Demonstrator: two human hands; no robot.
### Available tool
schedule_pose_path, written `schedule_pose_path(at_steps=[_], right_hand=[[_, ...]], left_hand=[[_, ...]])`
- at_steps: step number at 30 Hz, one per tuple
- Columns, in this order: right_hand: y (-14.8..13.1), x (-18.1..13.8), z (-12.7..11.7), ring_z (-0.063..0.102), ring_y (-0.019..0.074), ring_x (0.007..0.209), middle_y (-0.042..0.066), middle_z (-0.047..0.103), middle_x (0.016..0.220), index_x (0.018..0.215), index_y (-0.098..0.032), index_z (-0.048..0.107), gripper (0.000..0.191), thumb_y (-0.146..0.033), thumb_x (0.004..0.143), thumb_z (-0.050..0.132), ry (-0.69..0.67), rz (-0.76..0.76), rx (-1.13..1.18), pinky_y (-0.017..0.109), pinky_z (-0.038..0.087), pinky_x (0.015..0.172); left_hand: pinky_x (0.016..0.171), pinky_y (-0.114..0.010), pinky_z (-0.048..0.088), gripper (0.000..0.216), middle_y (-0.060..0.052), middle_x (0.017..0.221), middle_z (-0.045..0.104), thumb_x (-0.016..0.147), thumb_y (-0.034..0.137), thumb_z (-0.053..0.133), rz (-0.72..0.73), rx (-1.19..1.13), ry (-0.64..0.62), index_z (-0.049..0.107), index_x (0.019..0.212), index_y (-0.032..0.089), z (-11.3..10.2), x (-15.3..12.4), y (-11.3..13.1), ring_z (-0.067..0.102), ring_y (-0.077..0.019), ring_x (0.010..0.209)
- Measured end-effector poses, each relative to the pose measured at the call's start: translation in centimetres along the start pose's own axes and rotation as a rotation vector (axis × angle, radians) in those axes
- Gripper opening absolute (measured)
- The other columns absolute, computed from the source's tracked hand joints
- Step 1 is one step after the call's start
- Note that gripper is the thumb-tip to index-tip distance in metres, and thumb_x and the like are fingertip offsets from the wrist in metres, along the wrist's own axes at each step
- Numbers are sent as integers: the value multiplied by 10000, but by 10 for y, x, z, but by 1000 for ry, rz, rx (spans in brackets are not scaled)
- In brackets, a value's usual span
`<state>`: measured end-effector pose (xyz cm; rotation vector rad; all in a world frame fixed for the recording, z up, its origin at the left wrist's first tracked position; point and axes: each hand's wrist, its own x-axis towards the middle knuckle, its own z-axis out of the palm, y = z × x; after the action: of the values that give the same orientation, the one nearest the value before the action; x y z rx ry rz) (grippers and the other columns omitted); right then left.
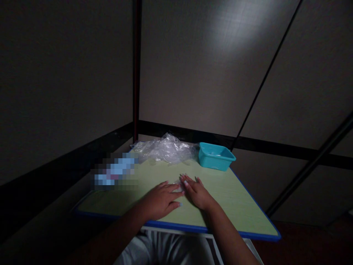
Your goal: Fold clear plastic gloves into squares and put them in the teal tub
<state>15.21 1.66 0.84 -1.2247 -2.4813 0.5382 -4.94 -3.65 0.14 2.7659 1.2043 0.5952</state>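
On the table, a small piece of clear plastic [178,186], perhaps a little bag, lies between my hands and is partly covered by fingers. My left hand [162,200] rests palm down at its left, fingers stretched out, with the fingertips touching its near side. My right hand [197,194] lies palm down on the other side, its extended fingers against the plastic's right edge. Neither hand is closed around anything. What the plastic contains, if anything, is too small to make out.
The pale green table [234,209] has a blue edge. A heap of crumpled clear plastic [168,149] spreads along its back. Right of that stands a turquoise basin [215,160]. A blurred-out light blue item [116,171] sits at the left edge. Dark panelled walls [187,66] rise behind.
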Motion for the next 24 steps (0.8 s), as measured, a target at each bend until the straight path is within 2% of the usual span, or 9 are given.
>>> schedule_pose_path(at_steps=[4,8,12,16,24], right_hand=[[5,2,3,183,166,1329,36,297,1420,1361,-266,290,504,-199,862,320,0,19,-97,523,8,1035],[7,2,4,170,162,1332,24,291,1423,1362,-288,279,611,-103,783,349,-18,12,-128,532,-3,1028],[-1,-1,0,168,180,1333,21,279,1429,1366,-310,260,506,-215,873,319,17,-36,-63,545,-23,1025],[-10,-4,-1,230,187,1316,30,312,1414,1365,-313,267,442,-393,932,226,-48,-114,7,535,-38,1037],[-13,-3,2,214,175,1321,50,263,1431,1400,-261,174,503,-448,934,146,-66,-106,-89,500,38,1064]], left_hand=[[1029,-442,248,424,-9,1374,397,872,397,454,0,-5,9,406,1291,359,1,-1,-2,380,-238,1234],[1031,-420,256,417,-15,1399,352,870,389,459,0,-15,7,421,1284,352,1,-1,-1,335,-235,1266],[1023,-439,260,398,-37,1385,378,873,397,447,2,-10,-19,446,1267,337,0,-1,0,342,-238,1262],[1029,-472,231,341,-33,1341,440,864,385,466,12,-16,-16,516,1198,341,-3,-1,1,357,-243,1250],[1024,-498,222,327,-43,1393,363,852,396,486,7,-45,-35,534,1170,334,-5,0,2,304,-257,1282]])
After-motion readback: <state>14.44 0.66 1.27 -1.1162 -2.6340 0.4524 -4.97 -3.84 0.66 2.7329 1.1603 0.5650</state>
